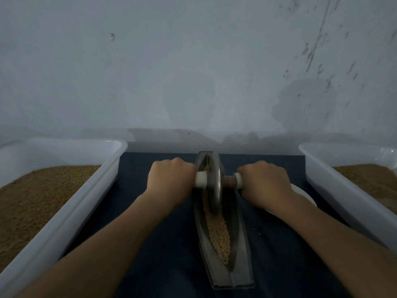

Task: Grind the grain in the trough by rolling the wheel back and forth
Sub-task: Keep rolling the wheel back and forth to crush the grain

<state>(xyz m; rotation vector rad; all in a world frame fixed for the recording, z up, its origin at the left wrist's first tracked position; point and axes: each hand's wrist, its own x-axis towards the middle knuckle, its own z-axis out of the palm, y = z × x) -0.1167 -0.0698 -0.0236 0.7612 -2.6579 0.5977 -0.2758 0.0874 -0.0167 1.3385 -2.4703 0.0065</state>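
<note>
The left hand (171,179) and right hand (264,183) clamp the axle (229,180) (one per side); wheel (214,181) toward the table (150,244) far edge, grain (219,233) nearward along the trough (236,274).

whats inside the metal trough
Tan grain lies along the trough, and the wheel stands in it near the far end. What sits directly beneath the wheel is hidden.

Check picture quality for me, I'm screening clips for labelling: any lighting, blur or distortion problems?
Head view: dim bluish light, no glare, with soft shadows on the wall. The wheel is slightly blurred, while the left hand and right hand are fairly sharp. The wide angle splays the left tub outward.
</note>
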